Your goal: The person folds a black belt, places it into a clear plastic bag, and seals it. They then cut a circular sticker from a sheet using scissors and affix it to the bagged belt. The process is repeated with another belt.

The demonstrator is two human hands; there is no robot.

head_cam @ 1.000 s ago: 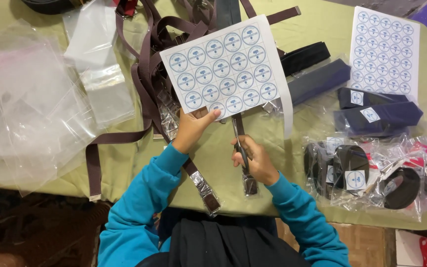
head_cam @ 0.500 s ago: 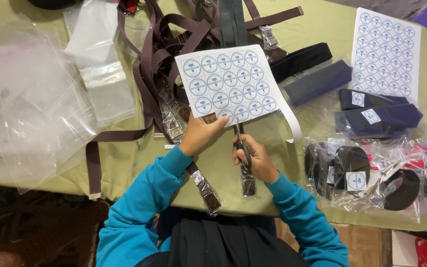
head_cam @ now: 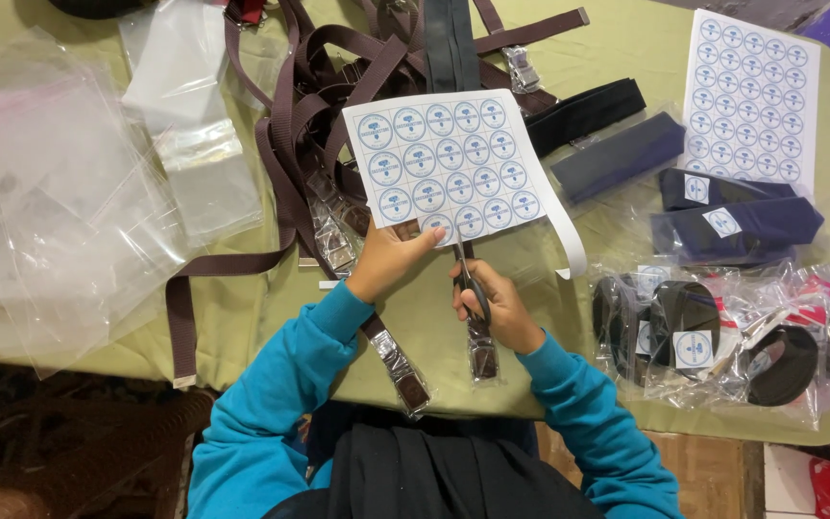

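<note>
We see bare desk (head_cam: 242,317) strip along near edge, left of left hand (head_cam: 388,261): widest open lane. Left blocked by heap of clear bags (head_cam: 60,202). Brown straps (head_cam: 309,125) tangle fills centre-top, one strap trailing across near-left strip. Sticker sheet (head_cam: 449,163) covers space ahead of our hands. Right hand (head_cam: 497,306) hemmed by bagged black rolls (head_cam: 713,336) just right. Small bare gap between sheet and folded dark packs (head_cam: 722,216). Far right top: second sticker sheet (head_cam: 751,91).
</note>
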